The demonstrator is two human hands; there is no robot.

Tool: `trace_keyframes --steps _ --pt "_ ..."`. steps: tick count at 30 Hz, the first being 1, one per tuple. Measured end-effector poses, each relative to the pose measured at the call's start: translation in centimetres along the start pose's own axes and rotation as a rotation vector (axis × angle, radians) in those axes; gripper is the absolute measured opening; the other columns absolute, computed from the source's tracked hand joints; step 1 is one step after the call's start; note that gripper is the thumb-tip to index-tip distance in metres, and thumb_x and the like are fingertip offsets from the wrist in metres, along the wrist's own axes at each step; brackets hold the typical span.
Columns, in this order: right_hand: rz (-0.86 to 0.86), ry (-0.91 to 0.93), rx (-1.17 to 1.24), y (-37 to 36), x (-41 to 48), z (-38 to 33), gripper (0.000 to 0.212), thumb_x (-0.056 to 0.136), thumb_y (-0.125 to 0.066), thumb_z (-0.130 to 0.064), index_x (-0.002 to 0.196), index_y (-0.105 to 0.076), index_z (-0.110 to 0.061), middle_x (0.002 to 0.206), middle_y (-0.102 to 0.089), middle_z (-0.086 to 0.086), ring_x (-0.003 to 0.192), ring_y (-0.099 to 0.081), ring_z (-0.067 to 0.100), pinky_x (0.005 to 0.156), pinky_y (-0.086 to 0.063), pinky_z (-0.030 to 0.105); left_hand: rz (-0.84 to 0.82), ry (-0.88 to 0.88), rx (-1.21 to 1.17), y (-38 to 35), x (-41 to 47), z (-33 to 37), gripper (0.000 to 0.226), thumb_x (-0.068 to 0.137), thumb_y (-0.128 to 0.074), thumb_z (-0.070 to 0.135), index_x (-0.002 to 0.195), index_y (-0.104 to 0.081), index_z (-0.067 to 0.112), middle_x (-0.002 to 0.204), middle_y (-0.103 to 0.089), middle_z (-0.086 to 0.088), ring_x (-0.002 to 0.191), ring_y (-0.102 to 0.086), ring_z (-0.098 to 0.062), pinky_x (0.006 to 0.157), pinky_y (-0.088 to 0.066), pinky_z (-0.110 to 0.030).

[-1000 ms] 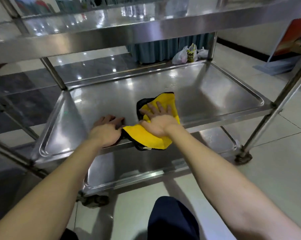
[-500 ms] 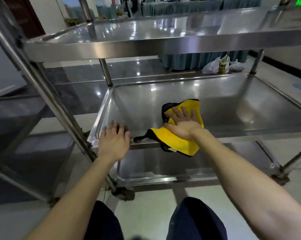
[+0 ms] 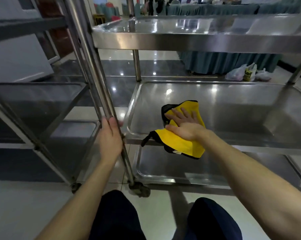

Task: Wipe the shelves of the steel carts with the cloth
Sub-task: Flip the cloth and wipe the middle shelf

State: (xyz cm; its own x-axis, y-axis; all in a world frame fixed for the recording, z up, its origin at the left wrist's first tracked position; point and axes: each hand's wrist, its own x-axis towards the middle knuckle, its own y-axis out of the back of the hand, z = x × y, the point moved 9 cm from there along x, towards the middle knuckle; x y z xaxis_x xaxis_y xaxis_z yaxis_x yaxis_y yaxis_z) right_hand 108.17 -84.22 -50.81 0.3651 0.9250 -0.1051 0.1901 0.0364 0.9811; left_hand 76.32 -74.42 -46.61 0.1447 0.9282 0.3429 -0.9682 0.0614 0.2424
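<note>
A yellow cloth with a black edge [image 3: 181,144] lies at the front left of the cart's middle shelf [image 3: 233,108] and hangs over its front rim. My right hand [image 3: 182,123] presses flat on the cloth with its fingers spread. My left hand [image 3: 110,135] grips the cart's front left upright post [image 3: 97,80] at the level of the middle shelf. The top shelf [image 3: 198,32] is above and the bottom shelf [image 3: 172,168] below.
A second steel cart [image 3: 33,104] stands close on the left. A castor wheel [image 3: 139,189] sits on the tiled floor by my knees. Plastic bags [image 3: 246,73] lie on the floor behind the cart, beside a teal-skirted table [image 3: 224,61].
My left hand has left the front rim of the middle shelf and moved left to grip the upright post. My view has swung left. The right hand stays on the cloth.
</note>
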Motion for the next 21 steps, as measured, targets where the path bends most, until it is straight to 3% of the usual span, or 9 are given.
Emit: trace_keyframes --steps 2,5,7,13,16,18,21 --pt "0.001 0.024 -0.015 -0.3 2.1 -2.2 0.088 0.086 -0.009 -0.095 0.165 -0.006 -0.059 0.179 0.007 -0.017 0.165 0.017 0.022 0.129 0.012 0.062 -0.005 -0.006 -0.029 -0.4 0.2 -0.5 0.033 0.115 -0.033 0.052 0.111 -0.053 0.026 0.096 -0.071 0.003 0.083 -0.072 -0.010 0.075 -0.065 -0.046" --pt "0.020 0.082 -0.018 -0.9 5.8 -7.3 0.090 0.084 -0.012 -0.098 0.165 -0.006 -0.059 0.180 0.005 -0.016 0.166 0.014 0.024 0.127 0.012 0.065 0.017 -0.060 -0.022 -0.4 0.4 -0.9 0.036 0.113 -0.034 0.051 0.110 -0.052 0.020 0.084 -0.069 0.010 0.074 -0.069 -0.005 0.064 -0.055 -0.024" --pt "0.030 0.111 -0.020 -1.2 7.5 -10.8 0.094 0.081 -0.014 -0.100 0.165 -0.008 -0.058 0.180 0.003 -0.014 0.166 0.012 0.026 0.126 0.012 0.067 0.033 -0.072 0.031 -0.3 0.9 -1.1 0.035 0.114 -0.035 0.047 0.109 -0.052 0.017 0.082 -0.067 0.010 0.071 -0.066 -0.006 0.061 -0.053 -0.029" --pt "-0.012 0.156 0.021 -1.6 5.1 -14.6 0.111 0.071 -0.008 -0.107 0.167 -0.009 -0.052 0.181 0.004 -0.011 0.166 0.013 0.027 0.126 0.013 0.067 0.025 -0.102 0.052 -0.1 1.5 -1.3 0.034 0.115 -0.034 0.051 0.109 -0.050 0.021 0.090 -0.071 0.004 0.081 -0.070 -0.016 0.073 -0.058 -0.043" --pt "-0.019 0.248 0.000 -2.1 1.3 -15.1 0.114 0.070 -0.025 -0.111 0.167 -0.011 -0.052 0.181 0.002 -0.009 0.167 0.009 0.028 0.128 0.006 0.068 0.011 -0.084 0.044 -0.1 1.5 -1.3 0.040 0.111 -0.032 0.060 0.110 -0.050 0.024 0.087 -0.071 0.001 0.076 -0.071 -0.021 0.067 -0.060 -0.050" --pt "0.048 0.332 -0.098 -2.0 -0.8 -15.2 0.104 0.081 -0.052 -0.095 0.167 -0.016 -0.049 0.181 -0.007 -0.005 0.167 -0.002 0.033 0.128 -0.007 0.070 0.010 -0.067 0.045 0.1 1.4 -1.1 0.036 0.110 -0.033 0.061 0.108 -0.050 0.030 0.086 -0.071 0.002 0.071 -0.070 -0.016 0.062 -0.060 -0.049" --pt "0.159 0.381 -0.152 -1.3 -3.5 -14.9 0.086 0.094 -0.071 -0.060 0.166 -0.028 -0.040 0.178 -0.023 -0.001 0.164 -0.019 0.036 0.126 -0.024 0.066 -0.024 -0.055 0.137 0.2 1.5 -0.6 0.028 0.113 -0.033 0.056 0.110 -0.049 0.033 0.096 -0.074 0.003 0.081 -0.073 -0.020 0.075 -0.061 -0.052"
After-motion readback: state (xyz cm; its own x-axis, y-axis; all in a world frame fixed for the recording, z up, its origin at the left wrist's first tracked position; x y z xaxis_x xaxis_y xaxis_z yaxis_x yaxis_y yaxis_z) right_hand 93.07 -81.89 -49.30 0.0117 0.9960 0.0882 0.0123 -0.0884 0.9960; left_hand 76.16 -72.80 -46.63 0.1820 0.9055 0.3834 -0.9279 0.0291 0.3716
